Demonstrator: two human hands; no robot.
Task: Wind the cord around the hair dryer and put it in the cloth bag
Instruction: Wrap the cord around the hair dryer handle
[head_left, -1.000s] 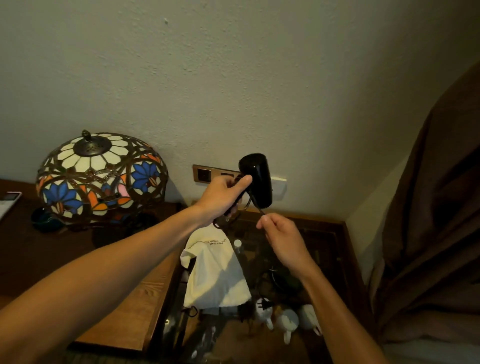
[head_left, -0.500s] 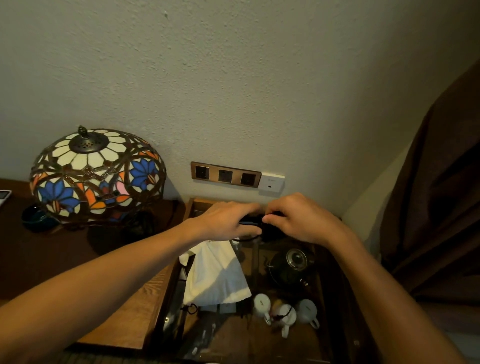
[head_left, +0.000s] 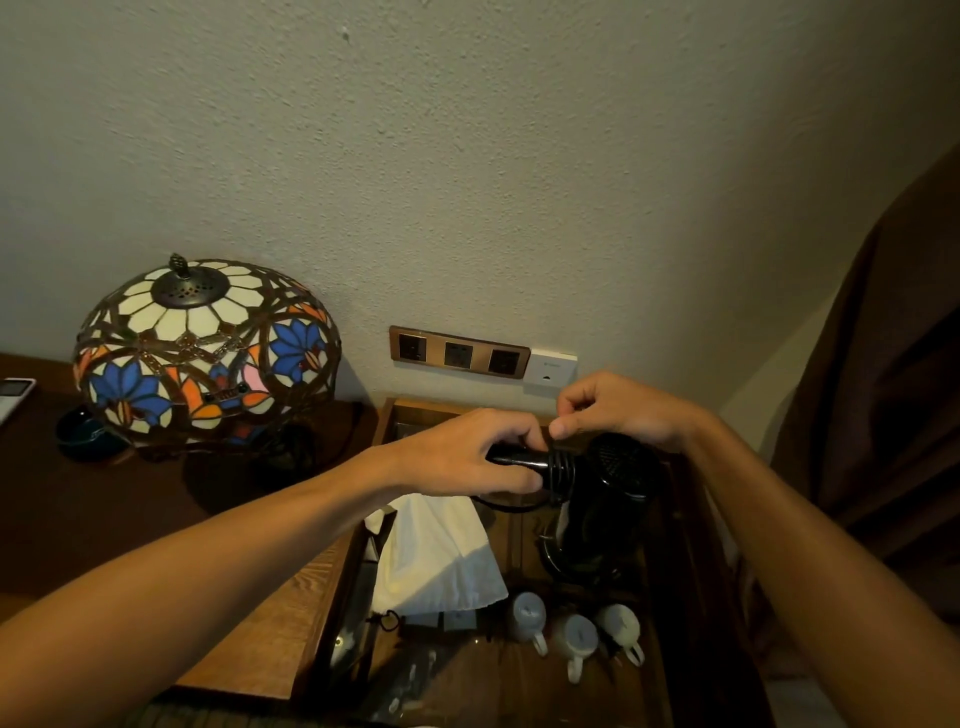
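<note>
A black hair dryer (head_left: 615, 470) is held sideways above a glass-topped cabinet, its handle to the left and its round rear grille to the right. My left hand (head_left: 465, 454) grips the handle. Several turns of black cord (head_left: 561, 470) circle the handle where it meets the body, and a loose loop hangs below. My right hand (head_left: 615, 408) is just above the coils, its fingertips pinched on the cord. A white cloth bag (head_left: 434, 558) lies flat on the glass below my left hand.
A stained-glass lamp (head_left: 205, 345) stands on the wooden table at left. Wall sockets (head_left: 460, 353) sit behind the hands. Under the glass are three white cups (head_left: 574, 631) and a dark kettle (head_left: 574, 564). A brown curtain (head_left: 893, 415) hangs at right.
The dryer went from upright to lying sideways and lower. My right hand moved from below it to above the handle, and turns of cord now show around the handle.
</note>
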